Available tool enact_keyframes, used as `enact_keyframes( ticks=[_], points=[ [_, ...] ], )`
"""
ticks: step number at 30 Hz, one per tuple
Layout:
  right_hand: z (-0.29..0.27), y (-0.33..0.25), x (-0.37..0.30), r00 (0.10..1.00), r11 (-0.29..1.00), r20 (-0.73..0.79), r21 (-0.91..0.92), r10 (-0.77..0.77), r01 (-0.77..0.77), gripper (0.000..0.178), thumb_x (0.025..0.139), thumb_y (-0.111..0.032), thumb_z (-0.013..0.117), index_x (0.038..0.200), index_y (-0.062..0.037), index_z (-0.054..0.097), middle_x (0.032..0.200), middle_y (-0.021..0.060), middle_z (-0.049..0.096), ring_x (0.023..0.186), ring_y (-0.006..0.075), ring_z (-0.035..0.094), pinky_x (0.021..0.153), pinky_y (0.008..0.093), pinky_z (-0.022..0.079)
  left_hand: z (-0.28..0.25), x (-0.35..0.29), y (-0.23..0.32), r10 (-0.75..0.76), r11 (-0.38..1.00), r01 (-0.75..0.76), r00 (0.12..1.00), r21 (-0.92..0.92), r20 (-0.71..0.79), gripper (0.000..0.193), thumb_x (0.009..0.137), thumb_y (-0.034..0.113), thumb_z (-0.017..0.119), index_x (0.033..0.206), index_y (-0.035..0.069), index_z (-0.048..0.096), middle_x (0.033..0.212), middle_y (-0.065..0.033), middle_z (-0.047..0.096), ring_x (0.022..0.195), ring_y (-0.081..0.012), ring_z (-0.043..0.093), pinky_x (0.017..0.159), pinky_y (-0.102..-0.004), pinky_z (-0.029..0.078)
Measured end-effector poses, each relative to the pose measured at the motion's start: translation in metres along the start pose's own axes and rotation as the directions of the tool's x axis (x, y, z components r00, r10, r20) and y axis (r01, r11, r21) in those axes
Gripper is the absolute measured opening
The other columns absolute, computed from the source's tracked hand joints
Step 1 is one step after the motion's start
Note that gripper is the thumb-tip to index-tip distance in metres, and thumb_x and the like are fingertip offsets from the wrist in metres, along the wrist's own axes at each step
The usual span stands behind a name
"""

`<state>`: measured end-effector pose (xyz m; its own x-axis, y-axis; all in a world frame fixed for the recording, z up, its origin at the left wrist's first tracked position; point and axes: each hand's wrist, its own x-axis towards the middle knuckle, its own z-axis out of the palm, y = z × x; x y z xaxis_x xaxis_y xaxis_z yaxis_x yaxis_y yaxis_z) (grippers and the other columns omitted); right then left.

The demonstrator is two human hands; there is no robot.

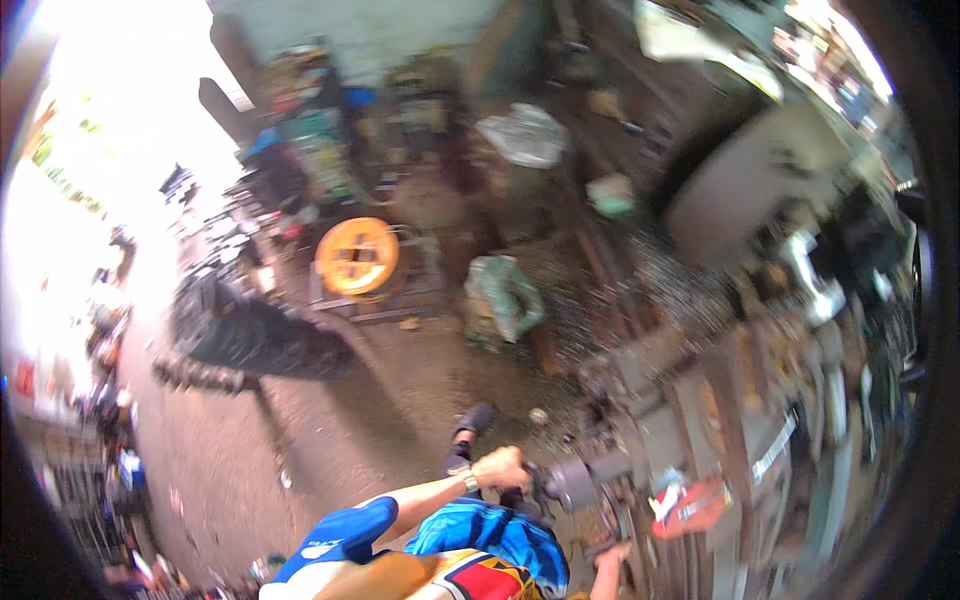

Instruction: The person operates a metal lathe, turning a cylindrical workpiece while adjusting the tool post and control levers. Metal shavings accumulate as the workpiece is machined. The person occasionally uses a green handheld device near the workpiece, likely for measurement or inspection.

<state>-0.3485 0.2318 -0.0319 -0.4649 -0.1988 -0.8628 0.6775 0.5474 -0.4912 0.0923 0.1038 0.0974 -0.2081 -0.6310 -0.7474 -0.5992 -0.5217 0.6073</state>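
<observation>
My left hand [500, 468], with a watch at the wrist, is closed beside a dark grey cylinder-shaped part [572, 485] at the bench edge. Motion blur hides what sits inside its fingers. Lower and to the right, my right hand [612, 556] shows only in part, near dark metal pieces at the bench's near side. Its fingers are too blurred to read. A red and white packet [690, 507] lies on the bench to the right of the cylinder.
Long metal bars [725, 420] cover the bench at right. A large grey rounded metal piece [755, 185] stands behind it. On the floor are an orange reel [357, 257], a pale green sack [507, 295] and a dark bulky object [240, 325]. Clear plastic [525, 135] lies farther back.
</observation>
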Motion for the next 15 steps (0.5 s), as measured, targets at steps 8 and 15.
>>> enact_keyframes(
  ticks=[8,15],
  points=[
    [0.025,0.004,-0.026,0.993,0.997,-0.086,0.021,-0.077,0.079,0.058,0.102,-0.050,0.027,0.095,-0.0004,0.057,0.061,0.0145,0.056,0.048,0.0303,0.054,0.045,0.0431,0.049,0.048,-0.046,0.023,0.143,0.954,0.035,0.822,-0.299,0.552,0.024,0.081,0.026,0.071,0.078,0.003,0.065,0.059,-0.0058,0.059,0.049,-0.0123,0.054,0.046,-0.0316,0.046],
    [0.021,0.025,-0.056,0.909,0.905,-0.060,-0.139,-0.413,0.403,0.040,0.102,-0.041,0.045,0.104,-0.0021,0.055,0.080,0.0110,0.064,0.061,0.0219,0.060,0.059,0.0394,0.056,0.012,0.031,-0.018,0.150,0.978,-0.120,0.974,-0.172,0.172,0.031,0.079,0.025,0.070,0.063,-0.001,0.064,0.052,-0.0046,0.057,0.042,-0.0134,0.053,0.038,-0.0337,0.041]
  ],
)
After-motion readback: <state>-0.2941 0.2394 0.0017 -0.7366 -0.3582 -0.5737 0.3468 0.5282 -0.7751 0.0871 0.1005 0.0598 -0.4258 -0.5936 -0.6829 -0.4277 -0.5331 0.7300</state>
